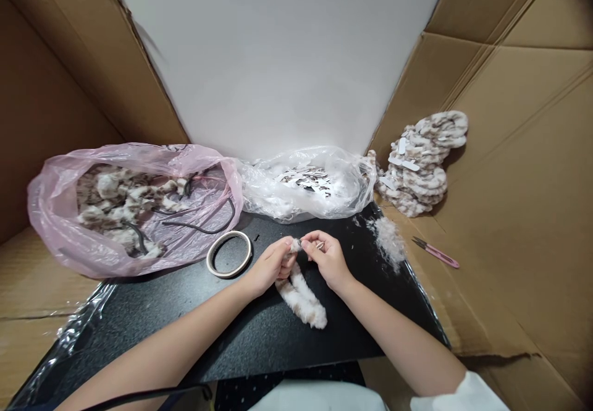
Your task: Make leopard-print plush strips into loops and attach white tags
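My left hand point(271, 267) is closed round one end of a fluffy white-and-brown fur strip point(302, 300). The rest of the strip hangs below the fingers and lies folded on the black tabletop. Right beside it, my right hand point(330, 261) pinches at a small dark bit at the strip's tip. A small pale, shiny object point(320, 246) shows between the right fingers, too small to name. Both hands nearly touch each other over the middle of the table.
A roll of tape point(210, 262) lies left of my hands. Behind stand a pink bag point(50, 213) of fur pieces and dark cords, and a clear bag point(264, 198) of white scraps. At right are loose fluff point(388, 241), pink thread snips point(438, 253) and piled fur strips point(424, 176).
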Available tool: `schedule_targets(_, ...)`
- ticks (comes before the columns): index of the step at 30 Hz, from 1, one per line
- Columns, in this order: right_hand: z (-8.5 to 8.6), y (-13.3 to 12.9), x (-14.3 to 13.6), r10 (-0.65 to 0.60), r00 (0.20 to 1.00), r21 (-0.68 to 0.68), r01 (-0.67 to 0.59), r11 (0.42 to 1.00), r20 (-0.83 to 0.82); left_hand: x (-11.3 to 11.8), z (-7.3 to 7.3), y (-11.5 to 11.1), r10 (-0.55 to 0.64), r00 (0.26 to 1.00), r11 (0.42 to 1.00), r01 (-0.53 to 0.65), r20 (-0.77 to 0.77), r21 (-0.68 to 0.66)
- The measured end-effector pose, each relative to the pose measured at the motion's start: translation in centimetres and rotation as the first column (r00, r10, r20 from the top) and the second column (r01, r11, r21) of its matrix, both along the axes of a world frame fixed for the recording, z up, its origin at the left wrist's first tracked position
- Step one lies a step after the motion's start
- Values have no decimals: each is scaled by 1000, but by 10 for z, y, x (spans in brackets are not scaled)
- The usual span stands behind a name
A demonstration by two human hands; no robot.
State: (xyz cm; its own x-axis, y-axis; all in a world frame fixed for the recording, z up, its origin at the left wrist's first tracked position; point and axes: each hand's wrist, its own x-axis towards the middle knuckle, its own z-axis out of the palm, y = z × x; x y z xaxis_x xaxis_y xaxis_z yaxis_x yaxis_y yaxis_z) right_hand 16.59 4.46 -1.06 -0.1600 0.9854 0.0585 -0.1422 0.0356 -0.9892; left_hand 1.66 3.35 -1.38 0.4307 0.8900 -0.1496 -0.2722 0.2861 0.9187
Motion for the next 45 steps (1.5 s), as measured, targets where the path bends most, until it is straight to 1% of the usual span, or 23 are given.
schedule_targets(5, 3, 0, 1, 49, 998, -4, -49, 999, 43, -1, -1, -1, -2, 1000, 1000, 2, -16, 10)
schedule_targets(12, 2, 0, 0, 137, 990, -66, -139, 988, -29, 0, 0, -2, -32, 999, 999, 32, -29, -10)
schedule_targets(16, 3, -1, -1, 122, 992, -69, -124, 990, -25, 1, 3, -2, -38, 999, 999, 38, -19, -33)
schedule_targets(18, 5, 0, 0, 118, 990, -110, -126, 986, -77, 1, 3, -1, -54, 998, 998, 54, -8, -38)
schedule_targets(20, 6, 1, 1, 125, 975, -181, -159, 970, -186, 0, 3, -1, -90, 996, 995, 90, 2, -40)
schedule_targets(24, 9, 7, 8, 122, 912, -297, -251, 921, -392, -1, 1, -1, -155, 988, 987, 156, 12, -49)
schedule_targets(26, 10, 11, 13, 111, 884, -329, -282, 901, -454, -1, 1, -1, -176, 984, 983, 176, 9, -57)
schedule_targets(28, 11, 13, 16, 98, 877, -342, -284, 896, -471, -2, 1, -1, -194, 981, 979, 194, 4, -67)
schedule_targets(31, 12, 13, 16, 104, 918, -343, -245, 907, -382, -2, 2, -1, -204, 979, 977, 204, -8, -57)
schedule_targets(34, 12, 11, 12, 104, 953, -309, -194, 931, -284, -2, 3, -1, -176, 984, 984, 175, -12, -37)
schedule_targets(37, 11, 10, 9, 41, 957, -212, -105, 972, -288, -1, 4, -1, -111, 994, 993, 111, 0, -50)
schedule_targets(39, 8, 10, 9, 14, 966, -138, -51, 989, -256, 0, 5, -1, -59, 998, 997, 60, 5, -47)
schedule_targets(42, 5, 11, 10, 25, 991, -72, -35, 997, -131, 1, 8, -2, -5, 1000, 1000, 5, 1, -24)
schedule_targets(45, 3, 10, 11, 33, 999, 7, -33, 999, -11, 1, 10, -2, 13, 1000, 1000, -13, -7, -17)
